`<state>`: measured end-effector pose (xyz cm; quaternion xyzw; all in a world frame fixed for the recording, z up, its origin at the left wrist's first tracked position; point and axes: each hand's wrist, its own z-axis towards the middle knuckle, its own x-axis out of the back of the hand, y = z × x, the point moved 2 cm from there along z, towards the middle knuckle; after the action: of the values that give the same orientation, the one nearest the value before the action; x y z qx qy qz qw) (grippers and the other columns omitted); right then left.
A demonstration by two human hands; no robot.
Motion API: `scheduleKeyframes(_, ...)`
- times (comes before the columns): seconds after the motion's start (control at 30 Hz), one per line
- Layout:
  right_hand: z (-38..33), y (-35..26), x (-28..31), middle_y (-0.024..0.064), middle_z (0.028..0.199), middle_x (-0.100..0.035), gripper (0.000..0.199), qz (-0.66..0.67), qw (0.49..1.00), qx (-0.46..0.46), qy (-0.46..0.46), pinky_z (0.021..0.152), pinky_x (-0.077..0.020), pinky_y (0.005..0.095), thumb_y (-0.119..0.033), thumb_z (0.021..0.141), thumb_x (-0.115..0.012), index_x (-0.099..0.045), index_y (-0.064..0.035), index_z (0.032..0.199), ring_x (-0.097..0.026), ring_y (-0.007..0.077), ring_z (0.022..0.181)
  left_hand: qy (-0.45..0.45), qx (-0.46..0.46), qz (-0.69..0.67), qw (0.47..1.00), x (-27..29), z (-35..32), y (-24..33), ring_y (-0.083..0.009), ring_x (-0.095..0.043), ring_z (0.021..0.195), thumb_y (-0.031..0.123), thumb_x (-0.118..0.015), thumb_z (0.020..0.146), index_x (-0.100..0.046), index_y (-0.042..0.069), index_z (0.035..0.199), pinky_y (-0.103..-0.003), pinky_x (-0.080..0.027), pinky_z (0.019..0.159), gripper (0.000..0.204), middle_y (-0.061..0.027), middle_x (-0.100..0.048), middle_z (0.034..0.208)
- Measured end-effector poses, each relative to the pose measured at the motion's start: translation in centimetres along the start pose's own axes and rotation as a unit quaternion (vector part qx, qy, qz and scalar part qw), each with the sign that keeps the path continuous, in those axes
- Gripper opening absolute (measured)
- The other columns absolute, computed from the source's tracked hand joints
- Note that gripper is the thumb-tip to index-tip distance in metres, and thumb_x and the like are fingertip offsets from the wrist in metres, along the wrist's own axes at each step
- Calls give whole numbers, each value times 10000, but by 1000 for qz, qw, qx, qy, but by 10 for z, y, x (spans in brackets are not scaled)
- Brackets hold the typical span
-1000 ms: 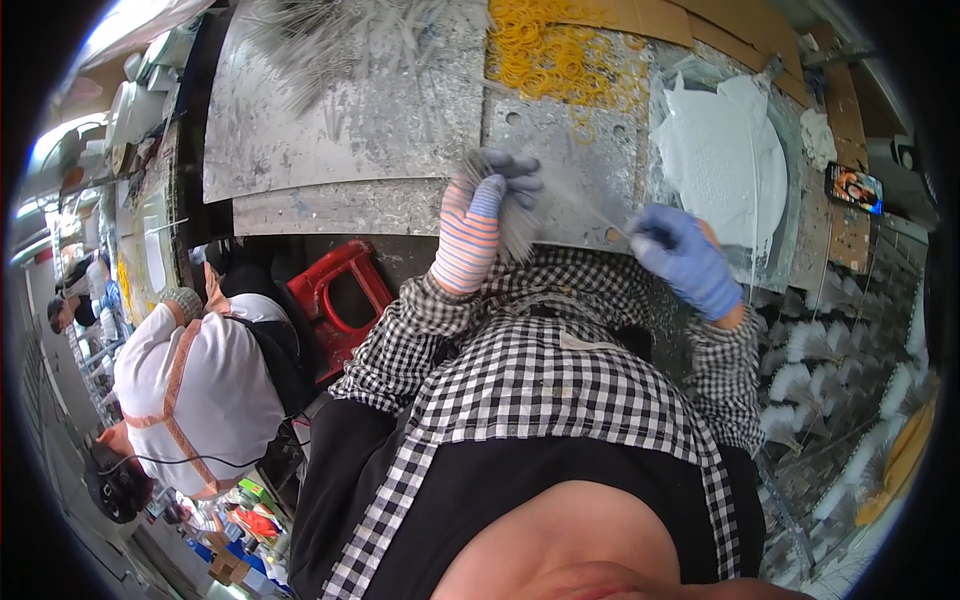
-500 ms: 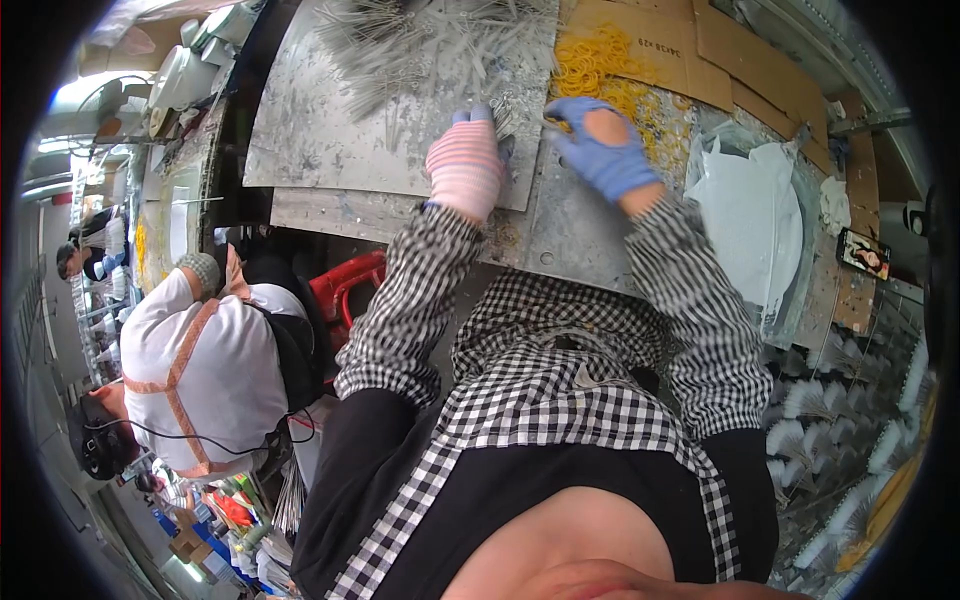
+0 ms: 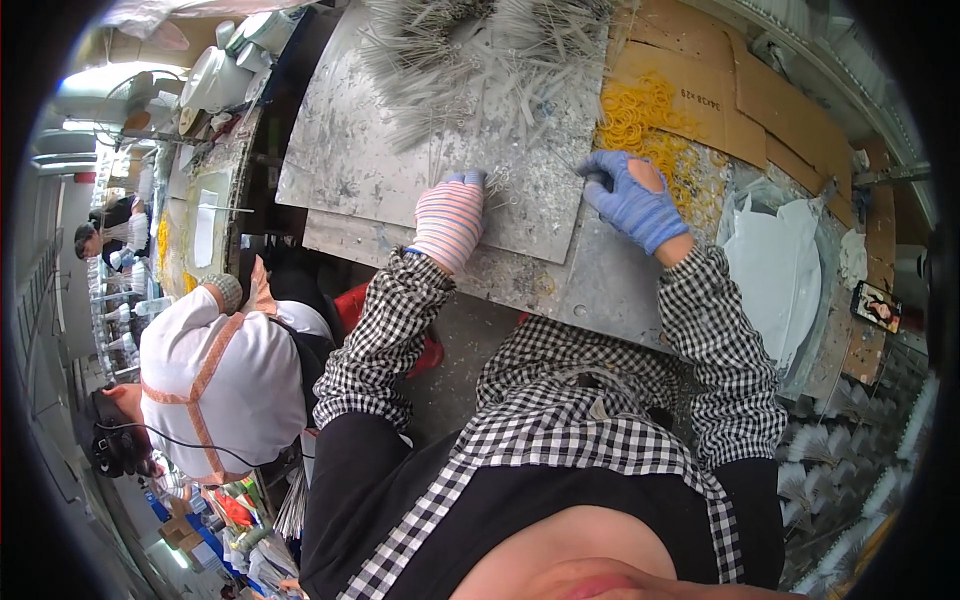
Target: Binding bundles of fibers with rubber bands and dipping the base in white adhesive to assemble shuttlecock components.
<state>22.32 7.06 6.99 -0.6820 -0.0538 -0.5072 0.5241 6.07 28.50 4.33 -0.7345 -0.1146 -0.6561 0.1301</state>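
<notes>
My left hand [image 3: 450,218] (striped glove) flat on metal sheet [image 3: 400,180], frame centre. My right hand [image 3: 632,200], blue glove, curled, perhaps pinching thin sticks [image 3: 480,60]; pile upper centre.

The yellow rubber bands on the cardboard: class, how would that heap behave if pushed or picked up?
The rubber bands look thin and loopy, so probably floppy and light. Lying tangled on cardboard, they would likely drag in clumps rather than roll.

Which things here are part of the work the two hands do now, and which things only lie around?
In use:
- left hand, striped glove, on the thin grey sticks
- right hand, blue glove
- metal sheet

Lying about:
- yellow rubber bands
- cardboard
- white bag
- red stool
</notes>
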Motion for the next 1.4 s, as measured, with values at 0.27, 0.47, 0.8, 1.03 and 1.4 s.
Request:
scheduleKeyframes(0.27,19,9,-56,162,943,-688,234,-121,992,33,-5,790,-558,429,-222,793,-679,-703,-88,983,-673,324,912,53,-2,55,997,7,61,-37,-351,-556,1146,158,-736,750,-589,60,1093,-447,-504,935,386,-157,-590,1211)
scheduleKeyframes(0.47,25,5,-57,172,921,-626,228,-158,986,42,-40,784,-533,465,-229,794,-687,-641,-69,950,-638,354,866,206,-31,59,976,10,87,-73,-339,-563,1197,220,-791,702,-593,148,1148,-483,-456,974,494,-132,-585,1318)
scheduleKeyframes(0.8,46,-30,-29,189,880,-698,272,30,999,9,-36,767,-550,437,-278,883,-627,-637,-31,996,-684,356,807,91,-43,29,995,1,46,-82,-329,-602,1063,166,-777,707,-612,117,1155,-462,-493,902,480,-124,-632,1137)
scheduleKeyframes(1.03,52,-41,-70,190,1026,-705,233,98,994,39,-2,855,-553,418,-205,908,-574,-642,-50,1068,-692,337,921,60,-57,48,995,4,7,-42,-283,-646,990,158,-684,778,-608,153,1189,-426,-496,848,417,-80,-661,1068)
scheduleKeyframes(1.4,99,-10,-112,113,1035,-628,217,-199,967,157,1,797,-549,408,-143,918,-597,-683,-103,1113,-654,309,933,84,-109,31,990,10,-28,-29,-263,-645,997,131,-634,798,-573,132,1309,-416,-478,895,514,-72,-670,1014)
